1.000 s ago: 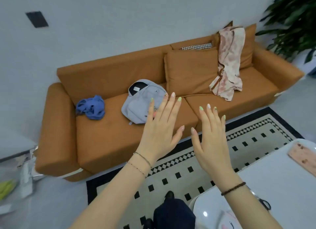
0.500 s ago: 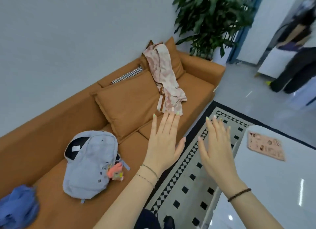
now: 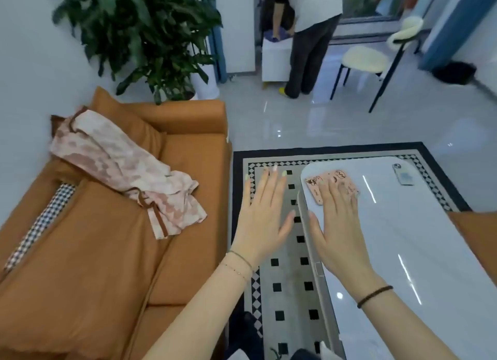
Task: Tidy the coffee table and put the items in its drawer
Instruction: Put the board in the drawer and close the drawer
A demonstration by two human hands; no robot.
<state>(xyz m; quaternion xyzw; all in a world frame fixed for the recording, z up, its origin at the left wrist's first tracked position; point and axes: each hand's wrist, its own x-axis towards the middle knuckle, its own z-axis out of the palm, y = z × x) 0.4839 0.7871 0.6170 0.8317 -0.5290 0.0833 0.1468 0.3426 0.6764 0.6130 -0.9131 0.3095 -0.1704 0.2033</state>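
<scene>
Big orange sofa [image 3: 107, 252] filling the left, pink patterned cloth [image 3: 126, 171] draped over its cushions, leafy plant [image 3: 139, 34] behind the armrest. Black-and-white checked rug [image 3: 285, 279] underneath, running between sofa and the glossy white surface [image 3: 430, 252] on the right. Out on that surface, two things to clear: a pink card with cartoon drawings [image 3: 326, 181] near the far left corner, long axis running slantwise away toward the right, and a phone [image 3: 402, 174] lying flat farther right, well apart from the card. No drawer in plain sight; possibly a small handle on the near long edge, too faint to call. Now the hands, both raised palm-down and empty. Right hand [image 3: 340, 225] over the surface, fingers spread flat and wide, fingertips overlapping the card's near end in this view; touching or merely hovering above it, cannot tell. Left hand [image 3: 265, 217] equally splayed, gripping nothing, hanging above the rug just off the surface's edge. Card lying straight ahead of the right hand, so clearly the nearer one for the pick; the left a sideways reach away. Likely first move: fingers down on the card, slide or pinch it up from its near end.
</scene>
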